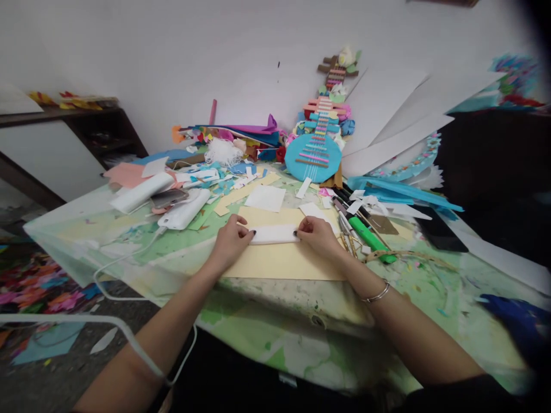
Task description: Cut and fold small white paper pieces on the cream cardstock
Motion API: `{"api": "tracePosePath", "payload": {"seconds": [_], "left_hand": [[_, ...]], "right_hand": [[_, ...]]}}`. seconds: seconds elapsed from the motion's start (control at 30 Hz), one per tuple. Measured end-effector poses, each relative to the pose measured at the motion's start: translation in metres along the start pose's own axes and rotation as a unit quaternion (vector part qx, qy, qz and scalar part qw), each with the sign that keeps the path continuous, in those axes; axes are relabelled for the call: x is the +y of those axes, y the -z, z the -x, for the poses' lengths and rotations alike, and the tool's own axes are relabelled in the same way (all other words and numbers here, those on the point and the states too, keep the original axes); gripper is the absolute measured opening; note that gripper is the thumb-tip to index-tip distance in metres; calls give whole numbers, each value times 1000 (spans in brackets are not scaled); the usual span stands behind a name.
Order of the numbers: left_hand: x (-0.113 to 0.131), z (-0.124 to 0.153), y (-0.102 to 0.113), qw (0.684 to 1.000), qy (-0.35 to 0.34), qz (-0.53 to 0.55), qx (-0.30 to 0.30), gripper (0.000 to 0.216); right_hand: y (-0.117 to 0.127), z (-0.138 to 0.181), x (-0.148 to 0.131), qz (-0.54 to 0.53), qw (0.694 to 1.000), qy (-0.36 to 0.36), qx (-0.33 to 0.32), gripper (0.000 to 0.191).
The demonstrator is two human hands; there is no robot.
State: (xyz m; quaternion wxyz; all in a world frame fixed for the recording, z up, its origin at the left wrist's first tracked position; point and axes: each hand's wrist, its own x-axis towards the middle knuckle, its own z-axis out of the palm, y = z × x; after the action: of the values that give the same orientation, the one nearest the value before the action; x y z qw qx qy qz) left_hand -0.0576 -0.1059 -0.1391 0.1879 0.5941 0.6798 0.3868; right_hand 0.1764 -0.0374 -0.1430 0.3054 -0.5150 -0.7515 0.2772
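A white paper strip (274, 234), apparently folded, lies across a pale yellow sheet (279, 264) in the middle of the table. My left hand (232, 240) pinches the strip's left end between thumb and fingers. At the opposite end, my right hand (316, 236) has the strip in a similar pinch. Just behind the strip is a loose white piece of paper (265, 198). Another white piece (313, 211) is partly covered by my right hand.
Right of my hands lie a green marker (364, 232), pens, scissors (349, 244) and a dark phone (441, 229). A blue paper lute-like craft (314, 158) leans on the wall. A white device (185, 209) trails a cable over my left arm. Paper scraps crowd the back.
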Motion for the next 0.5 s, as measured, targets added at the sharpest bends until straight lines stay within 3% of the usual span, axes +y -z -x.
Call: {"api": "tracePosePath", "payload": {"seconds": [0.3,0.5], "left_hand": [[1,0,-3,1000,-6,-22,4,19],[-4,3,-1,998,24,59,-14,33]], "right_hand": [[-1,0,0,5,1000,5,15,4],[0,6,-2,-20,999,-1,28,6]]}}
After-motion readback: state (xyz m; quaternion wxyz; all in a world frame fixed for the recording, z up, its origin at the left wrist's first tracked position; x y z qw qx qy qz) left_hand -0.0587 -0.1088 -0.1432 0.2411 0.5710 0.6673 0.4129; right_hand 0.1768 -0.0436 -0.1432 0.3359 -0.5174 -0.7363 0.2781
